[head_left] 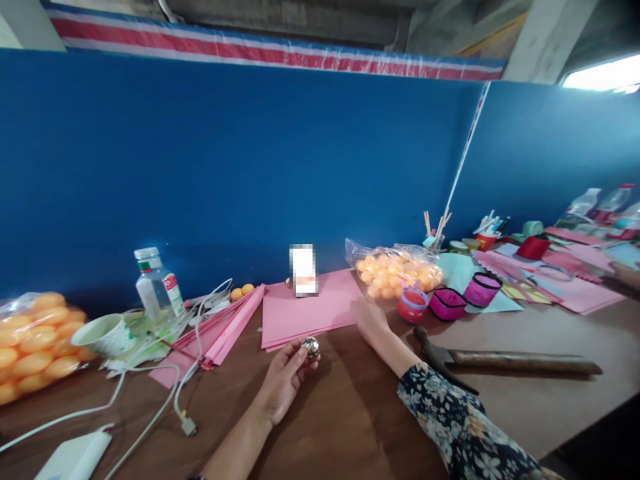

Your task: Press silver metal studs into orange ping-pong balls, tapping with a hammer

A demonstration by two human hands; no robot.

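A small shiny silver ball (311, 347) is held at the fingertips of my left hand (284, 377), over the bare brown table. My right hand (371, 319) reaches forward to the right edge of a stack of pink paper (310, 313). Its fingers are blurred and partly turned away, so I cannot make out whether they hold anything. Just beyond that hand lies a clear plastic bag of orange balls (395, 272). To its right stands a small red cup with a purple rim (413, 305), beside magenta mesh rings (448, 304). A blurred-out upright item (304, 270) stands on the pink paper.
A hammer (525, 362) with a wooden handle lies right of my right forearm. On the left are another bag of orange balls (37, 343), a paper cup (105, 337), a clear bottle (157, 287) and white cables (175, 387). Another person's hand (625, 275) shows at far right.
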